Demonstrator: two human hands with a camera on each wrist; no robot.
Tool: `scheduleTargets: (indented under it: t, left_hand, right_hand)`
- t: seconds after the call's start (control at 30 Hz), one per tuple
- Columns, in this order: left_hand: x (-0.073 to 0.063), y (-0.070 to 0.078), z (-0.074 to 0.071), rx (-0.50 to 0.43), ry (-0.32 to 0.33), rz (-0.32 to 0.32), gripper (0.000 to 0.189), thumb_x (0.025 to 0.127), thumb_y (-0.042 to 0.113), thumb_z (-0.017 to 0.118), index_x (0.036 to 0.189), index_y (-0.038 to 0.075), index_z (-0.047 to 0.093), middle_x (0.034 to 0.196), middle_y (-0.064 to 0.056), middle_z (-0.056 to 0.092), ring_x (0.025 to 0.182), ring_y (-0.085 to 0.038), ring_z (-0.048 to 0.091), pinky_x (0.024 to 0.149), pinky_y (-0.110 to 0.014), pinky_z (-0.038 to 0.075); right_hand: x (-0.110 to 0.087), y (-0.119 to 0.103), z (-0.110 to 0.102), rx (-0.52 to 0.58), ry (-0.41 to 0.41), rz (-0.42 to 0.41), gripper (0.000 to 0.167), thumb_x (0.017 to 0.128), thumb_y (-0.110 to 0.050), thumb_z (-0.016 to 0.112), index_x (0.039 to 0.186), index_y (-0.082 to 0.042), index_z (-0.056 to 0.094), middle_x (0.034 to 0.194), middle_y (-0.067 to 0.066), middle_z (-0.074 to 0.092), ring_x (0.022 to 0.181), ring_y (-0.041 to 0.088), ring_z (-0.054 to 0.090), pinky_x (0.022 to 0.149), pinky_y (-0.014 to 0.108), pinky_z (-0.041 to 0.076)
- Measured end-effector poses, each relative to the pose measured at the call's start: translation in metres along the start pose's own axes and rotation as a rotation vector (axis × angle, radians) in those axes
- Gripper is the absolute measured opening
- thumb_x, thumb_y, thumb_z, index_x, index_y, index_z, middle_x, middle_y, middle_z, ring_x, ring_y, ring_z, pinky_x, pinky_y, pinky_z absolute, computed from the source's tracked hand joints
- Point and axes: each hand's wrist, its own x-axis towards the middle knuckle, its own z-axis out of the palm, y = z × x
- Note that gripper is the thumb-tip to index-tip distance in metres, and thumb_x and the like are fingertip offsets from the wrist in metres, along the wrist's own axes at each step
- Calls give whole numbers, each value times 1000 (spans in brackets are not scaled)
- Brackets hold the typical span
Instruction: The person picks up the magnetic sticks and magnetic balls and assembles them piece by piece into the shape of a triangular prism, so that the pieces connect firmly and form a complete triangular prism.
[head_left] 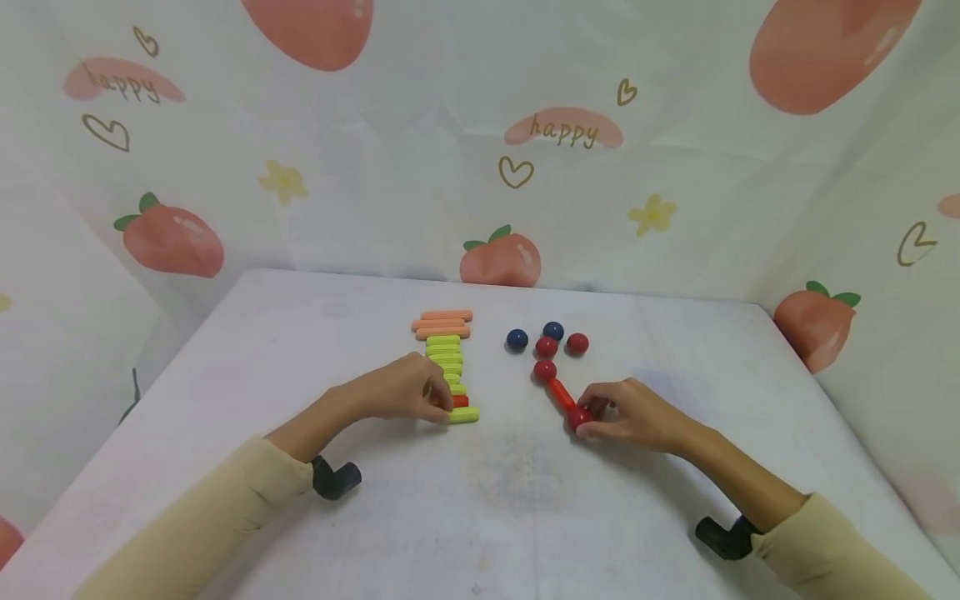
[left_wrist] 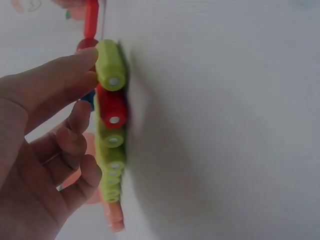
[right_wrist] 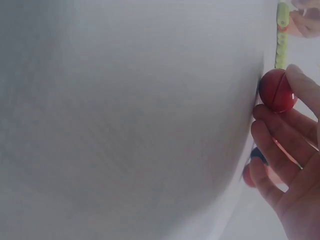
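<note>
At the front of a row of short rods, my left hand (head_left: 408, 387) pinches a yellow-green rod (head_left: 463, 415) by its left end. A pale disc shows on that rod's end in the left wrist view. Right behind it lies a red rod (left_wrist: 113, 107), then several more yellow-green rods (head_left: 444, 358). My right hand (head_left: 633, 414) holds a red ball (right_wrist: 277, 90) between thumb and fingers; a seam runs across the ball. From this ball a red rod (head_left: 560, 395) slants back to a second red ball (head_left: 545, 372), all in one line on the table.
Several orange rods (head_left: 442, 324) lie at the far end of the row. Behind the slanted rod sit two blue balls (head_left: 517, 339) and two more red balls (head_left: 577, 343). The white table (head_left: 525, 533) backs onto a printed cloth (head_left: 420, 167).
</note>
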Motion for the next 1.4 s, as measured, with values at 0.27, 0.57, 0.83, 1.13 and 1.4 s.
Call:
scheduleTargets:
  t: [0.27,0.57,0.83,1.13,1.4]
  left_hand:
    - [-4,5,12,152,38,-9,16,79,27,85,88,17,75,77,9,59,75,-10,52,66,-24,47]
    - [3,15,23,193,83,44,14,83,23,81,91,12,76,75,7,56,71,-8,50,63,-22,45]
    - [28,31,34,194,91,114,19,86,25,79,100,12,78,75,8,57,73,-8,51,66,-21,46]
    - [59,48,45,207,42,120,20,87,25,77,104,14,77,80,9,60,78,-8,53,70,-18,46]
    - [63,52,46,183,32,100,21,88,24,77,107,14,77,84,7,63,81,-9,55,72,-18,47]
  right_hand:
    - [0,-3,2,29,-10,9,28,82,-34,82,97,-14,70,84,-13,69,77,5,62,69,24,55]
    - [1,-5,3,19,-8,12,27,81,-35,83,94,-15,69,81,-14,67,76,5,61,69,24,54]
    - [5,-10,5,15,-13,16,27,81,-35,83,93,-16,68,81,-14,67,76,5,60,71,24,55]
    - [8,-12,6,8,-12,-7,28,80,-35,84,93,-15,69,81,-14,68,75,4,60,70,25,55]
    - [8,-12,7,13,-14,-14,27,80,-35,84,93,-16,69,81,-15,68,76,4,61,70,25,55]
